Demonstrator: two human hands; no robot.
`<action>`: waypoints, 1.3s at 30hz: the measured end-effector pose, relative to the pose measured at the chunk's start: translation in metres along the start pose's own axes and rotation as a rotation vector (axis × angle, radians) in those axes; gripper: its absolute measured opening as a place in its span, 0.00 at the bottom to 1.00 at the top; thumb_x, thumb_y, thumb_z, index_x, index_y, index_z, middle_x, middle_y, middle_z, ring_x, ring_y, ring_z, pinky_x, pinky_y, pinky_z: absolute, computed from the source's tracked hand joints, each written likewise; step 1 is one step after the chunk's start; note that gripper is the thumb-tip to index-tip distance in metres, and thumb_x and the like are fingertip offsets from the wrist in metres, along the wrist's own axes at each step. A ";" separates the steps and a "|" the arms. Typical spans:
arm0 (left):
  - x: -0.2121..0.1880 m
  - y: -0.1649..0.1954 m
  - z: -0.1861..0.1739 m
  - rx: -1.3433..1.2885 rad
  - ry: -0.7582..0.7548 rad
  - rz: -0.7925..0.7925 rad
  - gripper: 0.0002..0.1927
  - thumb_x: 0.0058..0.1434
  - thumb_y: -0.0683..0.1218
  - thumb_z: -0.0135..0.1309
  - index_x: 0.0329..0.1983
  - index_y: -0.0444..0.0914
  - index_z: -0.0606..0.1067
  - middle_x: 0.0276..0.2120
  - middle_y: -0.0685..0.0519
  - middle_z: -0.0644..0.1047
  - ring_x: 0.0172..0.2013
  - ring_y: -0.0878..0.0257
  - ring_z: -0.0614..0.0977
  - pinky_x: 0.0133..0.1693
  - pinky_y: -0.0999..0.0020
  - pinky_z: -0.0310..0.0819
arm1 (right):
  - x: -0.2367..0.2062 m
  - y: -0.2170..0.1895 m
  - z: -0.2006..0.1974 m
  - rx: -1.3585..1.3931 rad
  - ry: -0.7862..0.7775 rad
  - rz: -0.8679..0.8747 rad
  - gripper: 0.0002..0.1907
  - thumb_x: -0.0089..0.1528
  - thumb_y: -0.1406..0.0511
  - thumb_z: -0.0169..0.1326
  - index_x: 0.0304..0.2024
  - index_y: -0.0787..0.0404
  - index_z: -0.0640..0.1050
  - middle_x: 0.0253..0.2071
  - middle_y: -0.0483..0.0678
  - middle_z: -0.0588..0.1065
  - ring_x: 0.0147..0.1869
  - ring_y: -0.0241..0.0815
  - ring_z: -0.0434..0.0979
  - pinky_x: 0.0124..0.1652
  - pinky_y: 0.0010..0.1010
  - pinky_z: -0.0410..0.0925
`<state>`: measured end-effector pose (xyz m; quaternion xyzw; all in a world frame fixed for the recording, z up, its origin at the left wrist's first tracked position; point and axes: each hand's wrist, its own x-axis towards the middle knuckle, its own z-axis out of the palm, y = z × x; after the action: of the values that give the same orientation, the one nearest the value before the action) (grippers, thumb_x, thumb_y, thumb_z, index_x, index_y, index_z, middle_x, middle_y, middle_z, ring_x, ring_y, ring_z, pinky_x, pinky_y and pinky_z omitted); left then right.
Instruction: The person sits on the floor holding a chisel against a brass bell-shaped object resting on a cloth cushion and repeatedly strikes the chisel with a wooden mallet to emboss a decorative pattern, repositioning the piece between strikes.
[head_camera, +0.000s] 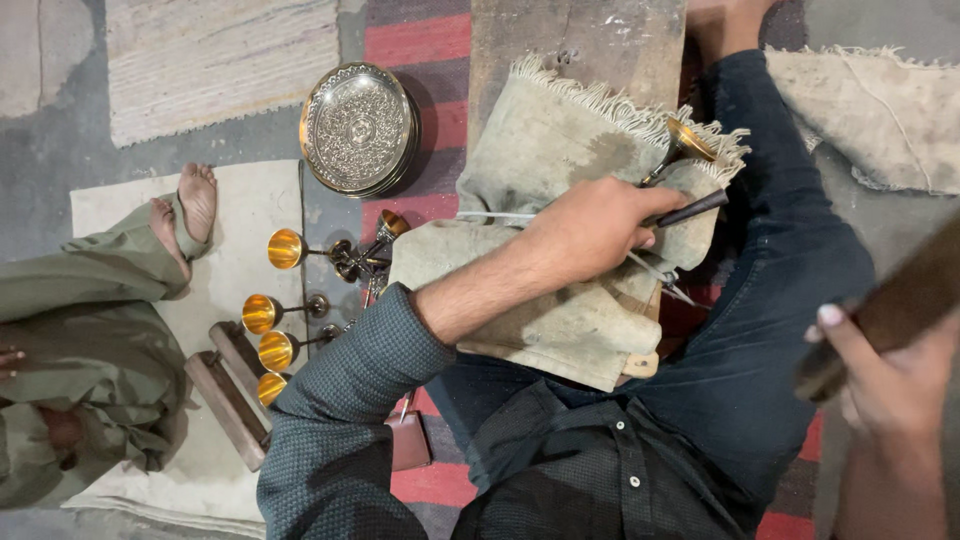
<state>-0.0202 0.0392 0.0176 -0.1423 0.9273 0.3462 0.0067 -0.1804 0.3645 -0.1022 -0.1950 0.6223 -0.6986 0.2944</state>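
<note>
1. Left hand is closed around a thin dark metal tool, pressing it down on a worn beige fringed cloth that lies over a wooden plank across the person's lap.
2. Right hand is curled shut around a dark wooden mallet-like block, raised at the right edge of the view, well apart from the cloth.
3. One small brass goblet lies tilted near the cloth's fringed far edge, just beside the tool's tip.
4. More brass goblets lie on their sides on the floor, left of the plank.
5. An engraved round silver tray rests near the plank's far left corner.
6. Another person in olive clothing sits at the left, bare feet on a pale mat.
</note>
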 end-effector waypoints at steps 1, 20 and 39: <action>0.000 0.000 0.000 0.010 0.001 0.005 0.23 0.59 0.47 0.62 0.59 0.50 0.75 0.33 0.46 0.84 0.36 0.47 0.86 0.39 0.51 0.78 | 0.009 -0.003 0.007 -0.118 -0.022 -0.020 0.17 0.71 0.75 0.59 0.55 0.66 0.65 0.41 0.51 0.72 0.43 0.44 0.78 0.45 0.38 0.73; 0.001 -0.003 -0.004 -0.044 -0.059 0.017 0.22 0.59 0.49 0.61 0.57 0.50 0.75 0.32 0.51 0.84 0.34 0.54 0.87 0.38 0.54 0.78 | 0.022 -0.007 0.024 -0.654 -0.139 0.024 0.29 0.61 0.72 0.65 0.63 0.63 0.69 0.40 0.47 0.73 0.43 0.38 0.74 0.42 0.30 0.69; 0.002 -0.016 -0.003 -0.077 -0.038 0.126 0.23 0.58 0.48 0.63 0.58 0.51 0.76 0.33 0.52 0.84 0.35 0.54 0.87 0.40 0.54 0.77 | 0.023 -0.024 0.046 -0.402 -0.086 0.072 0.30 0.60 0.72 0.64 0.63 0.60 0.69 0.40 0.45 0.76 0.42 0.36 0.78 0.44 0.29 0.72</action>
<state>-0.0174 0.0254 0.0095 -0.0773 0.9200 0.3842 -0.0029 -0.1724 0.3158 -0.0737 -0.2570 0.7425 -0.5407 0.3004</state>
